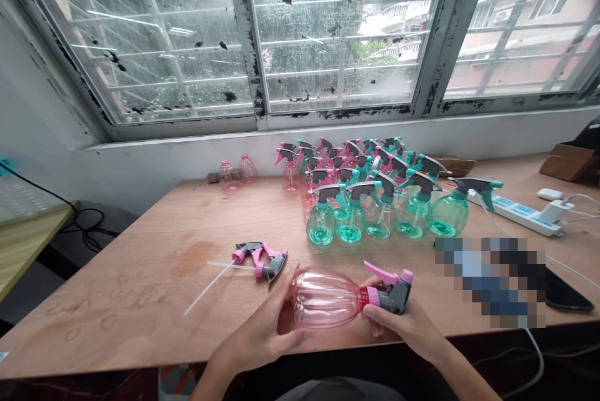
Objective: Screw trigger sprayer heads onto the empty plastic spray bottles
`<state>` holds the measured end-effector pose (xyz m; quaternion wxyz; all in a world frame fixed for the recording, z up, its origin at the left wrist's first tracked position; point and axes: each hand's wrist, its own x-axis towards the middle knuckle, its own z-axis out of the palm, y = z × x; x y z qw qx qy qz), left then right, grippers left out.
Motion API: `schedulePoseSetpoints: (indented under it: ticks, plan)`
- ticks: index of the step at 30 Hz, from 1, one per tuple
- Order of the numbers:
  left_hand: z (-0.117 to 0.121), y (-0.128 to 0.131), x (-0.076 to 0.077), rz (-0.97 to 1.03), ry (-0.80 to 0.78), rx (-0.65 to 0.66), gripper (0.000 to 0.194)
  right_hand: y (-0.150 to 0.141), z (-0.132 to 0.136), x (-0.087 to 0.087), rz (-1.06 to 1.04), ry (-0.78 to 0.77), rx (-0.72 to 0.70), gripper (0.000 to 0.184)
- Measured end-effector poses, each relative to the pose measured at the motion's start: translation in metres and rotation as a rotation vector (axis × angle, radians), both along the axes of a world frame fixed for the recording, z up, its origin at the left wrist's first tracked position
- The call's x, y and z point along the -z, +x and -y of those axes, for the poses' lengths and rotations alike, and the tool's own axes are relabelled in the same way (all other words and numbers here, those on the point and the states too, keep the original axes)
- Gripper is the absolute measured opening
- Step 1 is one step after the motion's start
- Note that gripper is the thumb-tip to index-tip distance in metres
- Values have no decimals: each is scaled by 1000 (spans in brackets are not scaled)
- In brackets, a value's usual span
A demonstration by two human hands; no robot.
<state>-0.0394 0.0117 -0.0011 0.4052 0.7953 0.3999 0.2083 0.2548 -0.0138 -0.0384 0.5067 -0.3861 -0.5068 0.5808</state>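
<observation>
A clear pink spray bottle [325, 298] lies on its side between my hands near the table's front edge. Its pink and grey trigger head [396, 292] points right and sits on the bottle's neck. My left hand [274, 323] is wrapped round the bottle's base, thumb below and fingers behind. With thumb and fingers, my right hand [389, 320] grips the pink collar at the neck. To the left lie two loose pink and grey trigger heads [272, 267] with white dip tubes.
Several assembled green and pink spray bottles [351, 220] stand grouped at the back. Two headless pink bottles [230, 176] are by the wall. A power strip [520, 212] with cables, a dark phone-like slab [567, 292] and a cardboard box [567, 162] are on the right.
</observation>
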Motion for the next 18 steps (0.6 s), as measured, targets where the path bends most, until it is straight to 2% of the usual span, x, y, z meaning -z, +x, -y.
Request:
schedulePoseSetpoints:
  ticks: [9, 18]
  plan:
    - [-1, 0, 5, 51, 7, -30, 81, 1, -1, 2, 10, -3, -14, 36]
    - [-2, 0, 1, 16, -58, -49, 98, 1, -1, 2, 1, 4, -13, 34]
